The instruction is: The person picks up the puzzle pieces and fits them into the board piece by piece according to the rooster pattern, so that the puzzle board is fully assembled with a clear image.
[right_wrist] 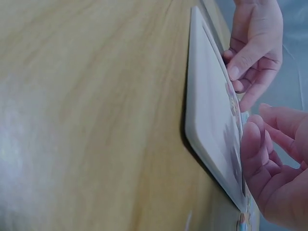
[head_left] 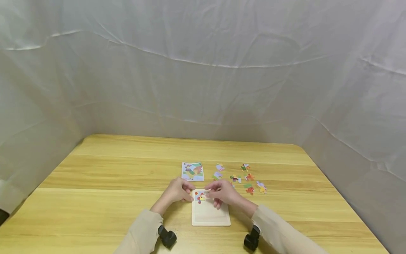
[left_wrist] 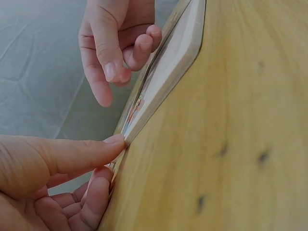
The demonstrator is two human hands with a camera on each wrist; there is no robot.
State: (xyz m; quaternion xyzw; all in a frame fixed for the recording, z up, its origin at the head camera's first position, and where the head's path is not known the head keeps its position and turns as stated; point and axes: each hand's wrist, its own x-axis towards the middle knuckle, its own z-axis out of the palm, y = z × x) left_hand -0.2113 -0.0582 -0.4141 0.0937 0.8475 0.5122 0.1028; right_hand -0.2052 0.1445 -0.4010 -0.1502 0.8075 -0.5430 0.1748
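Note:
A pale wooden puzzle tray point(head_left: 210, 215) lies on the table in front of the person. Joined jigsaw pieces point(head_left: 200, 197) with a red sun and a figure fill its upper left corner. The left hand point(head_left: 178, 191) grips the tray's left edge near that corner; in the left wrist view its thumb point(left_wrist: 103, 150) presses at the rim with the other fingers curled beside it. Over the tray's upper right part hovers the right hand point(head_left: 223, 193), its fingers loosely bent and thumb and forefinger apart. Nothing shows between them in the right wrist view.
Beyond the tray, a picture card point(head_left: 192, 171) with a colourful printed scene lies flat. Several loose jigsaw pieces point(head_left: 250, 189) are scattered to the right, behind the right hand. Grey cloth point(head_left: 196, 88) hangs around the table's back and sides.

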